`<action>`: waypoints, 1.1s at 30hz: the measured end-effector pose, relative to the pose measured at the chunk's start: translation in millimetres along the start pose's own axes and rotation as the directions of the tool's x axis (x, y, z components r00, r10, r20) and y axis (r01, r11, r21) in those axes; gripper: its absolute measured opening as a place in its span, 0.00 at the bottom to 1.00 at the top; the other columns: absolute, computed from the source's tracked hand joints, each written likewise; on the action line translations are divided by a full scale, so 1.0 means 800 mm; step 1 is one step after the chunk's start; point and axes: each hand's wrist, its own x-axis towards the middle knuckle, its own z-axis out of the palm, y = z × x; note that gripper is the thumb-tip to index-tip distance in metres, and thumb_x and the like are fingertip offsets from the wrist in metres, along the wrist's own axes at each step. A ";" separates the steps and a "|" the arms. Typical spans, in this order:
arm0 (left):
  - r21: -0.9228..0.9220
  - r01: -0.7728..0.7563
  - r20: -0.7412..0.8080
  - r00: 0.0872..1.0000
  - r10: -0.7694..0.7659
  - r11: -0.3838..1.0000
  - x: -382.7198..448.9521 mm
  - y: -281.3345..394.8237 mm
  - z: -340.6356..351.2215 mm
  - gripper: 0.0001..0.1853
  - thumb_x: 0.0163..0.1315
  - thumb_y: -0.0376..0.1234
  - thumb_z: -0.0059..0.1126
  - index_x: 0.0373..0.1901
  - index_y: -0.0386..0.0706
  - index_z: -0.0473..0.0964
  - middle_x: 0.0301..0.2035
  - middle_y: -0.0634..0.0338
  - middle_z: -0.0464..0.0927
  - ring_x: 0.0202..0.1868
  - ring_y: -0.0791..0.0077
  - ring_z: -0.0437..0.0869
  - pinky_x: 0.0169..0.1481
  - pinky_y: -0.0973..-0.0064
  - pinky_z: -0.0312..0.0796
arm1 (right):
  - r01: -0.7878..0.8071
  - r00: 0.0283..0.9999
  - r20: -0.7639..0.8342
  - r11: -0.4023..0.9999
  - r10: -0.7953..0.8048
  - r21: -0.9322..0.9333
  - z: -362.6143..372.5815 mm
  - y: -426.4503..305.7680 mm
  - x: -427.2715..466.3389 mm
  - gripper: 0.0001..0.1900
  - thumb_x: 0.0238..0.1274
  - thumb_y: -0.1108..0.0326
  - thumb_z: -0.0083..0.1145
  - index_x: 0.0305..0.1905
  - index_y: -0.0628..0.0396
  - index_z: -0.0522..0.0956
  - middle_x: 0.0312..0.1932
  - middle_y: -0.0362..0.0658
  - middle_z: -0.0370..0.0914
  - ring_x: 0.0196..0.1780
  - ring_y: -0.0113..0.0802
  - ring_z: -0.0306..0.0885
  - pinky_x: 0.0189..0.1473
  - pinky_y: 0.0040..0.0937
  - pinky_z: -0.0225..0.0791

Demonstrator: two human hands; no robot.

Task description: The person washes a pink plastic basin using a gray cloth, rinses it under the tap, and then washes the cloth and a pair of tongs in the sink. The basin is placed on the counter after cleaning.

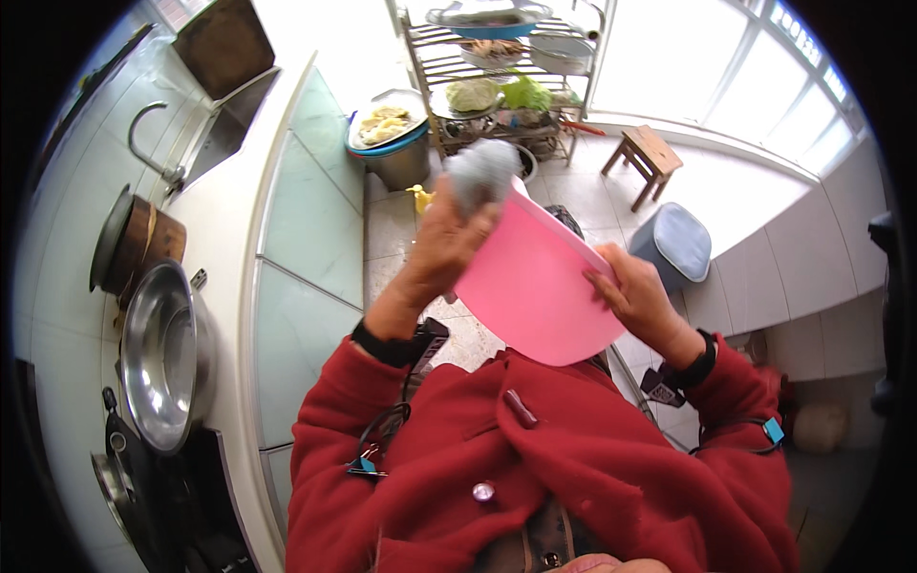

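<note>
In my left hand is a wadded grey cloth, blurred and raised at the upper corner of a pink plastic piece. Whether the cloth touches the plastic I cannot tell. The pink piece has a pale raised edge along its upper side and a rounded lower end; its exact kind is unclear. My right hand grips that edge at its right end, thumb on the near face. The piece is tilted in front of my red coat.
On the left counter stand a steel basin and a wooden pot, near a faucet. Ahead are a metal rack with vegetables and bowls, a bucket under a plate of food, a wooden stool and a lidded bin.
</note>
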 end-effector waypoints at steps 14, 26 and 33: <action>-0.239 0.604 0.219 0.796 -0.564 0.760 -0.098 -0.191 0.021 0.20 0.72 0.42 0.44 0.54 0.39 0.76 0.38 0.59 0.82 0.40 0.75 0.81 0.47 0.75 0.73 | 0.077 0.928 -0.368 0.936 0.059 0.343 -0.071 0.157 -0.081 0.15 0.68 0.63 0.60 0.50 0.63 0.78 0.37 0.35 0.77 0.38 0.19 0.72 0.39 0.20 0.68; 0.432 -0.541 0.363 0.837 0.409 0.722 0.039 0.019 0.056 0.18 0.59 0.40 0.60 0.48 0.40 0.75 0.47 0.48 0.75 0.55 0.50 0.74 0.61 0.58 0.65 | -0.025 0.988 -0.133 0.940 0.074 0.339 -0.063 0.121 -0.031 0.11 0.67 0.64 0.60 0.42 0.62 0.77 0.28 0.37 0.76 0.26 0.22 0.76 0.27 0.21 0.70; 0.100 0.072 0.022 0.997 -0.074 0.992 0.062 -0.097 0.048 0.21 0.65 0.43 0.55 0.52 0.39 0.75 0.49 0.52 0.79 0.50 0.63 0.80 0.58 0.69 0.70 | 0.045 0.976 -0.216 0.989 -0.014 0.139 -0.063 0.127 -0.039 0.10 0.67 0.65 0.60 0.40 0.62 0.76 0.23 0.38 0.75 0.21 0.24 0.76 0.23 0.22 0.70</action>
